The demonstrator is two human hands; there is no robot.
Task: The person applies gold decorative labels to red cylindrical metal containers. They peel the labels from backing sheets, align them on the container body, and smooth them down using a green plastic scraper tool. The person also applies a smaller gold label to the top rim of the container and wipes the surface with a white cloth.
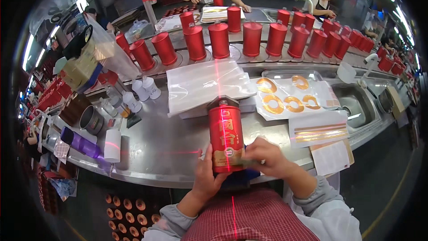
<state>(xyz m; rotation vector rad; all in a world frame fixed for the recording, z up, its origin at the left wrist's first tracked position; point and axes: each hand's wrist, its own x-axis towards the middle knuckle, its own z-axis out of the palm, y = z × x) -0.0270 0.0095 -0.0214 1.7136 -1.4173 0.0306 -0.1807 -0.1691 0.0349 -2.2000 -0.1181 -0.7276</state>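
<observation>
A red bottle (225,129) with gold decoration stands tilted in front of me at the table's near edge. Its lower left side is gripped by my left hand (207,174), fingers wrapped round it. My right hand (268,158) is closed in a pinch at the bottle's lower right. A small flat dark piece shows at its fingertips against the gold band; its kind I cannot make out. A dark blue support (243,176) lies partly hidden under the bottle. Red laser lines cross on the bottle's front.
Beyond the bottle lies a stack of clear plastic sheets (205,85). To its right are gold ring-shaped decals (273,104), gold strip decals (318,132) and a sink (356,107). Red bottles (219,40) line a conveyor. White spray bottles (130,101) and a purple bottle (84,145) stand left.
</observation>
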